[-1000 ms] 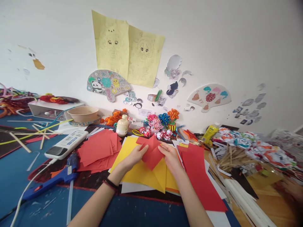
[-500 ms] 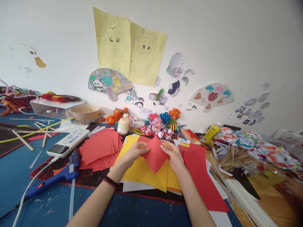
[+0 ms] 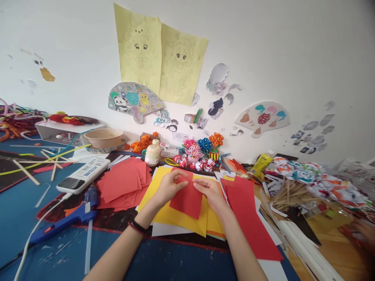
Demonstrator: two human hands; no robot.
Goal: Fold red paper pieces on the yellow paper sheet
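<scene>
A square of red paper (image 3: 187, 202) is held up over yellow sheets (image 3: 164, 214) in the middle of the table. My left hand (image 3: 171, 188) pinches its upper part between thumb and fingers. Close beside it, my right hand (image 3: 209, 190) grips the same paper from the right, thumb and fingertips together. The paper's lower edge slants down to the right, and part of its top is behind my fingers. To the left lies a loose stack of red paper squares (image 3: 120, 181); larger red sheets (image 3: 252, 222) lie to the right.
A blue glue gun (image 3: 64, 222) and a white power strip (image 3: 83, 175) with a cable lie at left. Behind the paper stand a glue bottle (image 3: 152, 153) and pipe-cleaner flowers (image 3: 205, 146). Wooden sticks (image 3: 288, 193) and another person's hand (image 3: 361, 230) are at right.
The red paper has turned from a diamond with a point downward to a square with its edge downward. Both hands have shifted their grip, and their fingertips are closer together near its top.
</scene>
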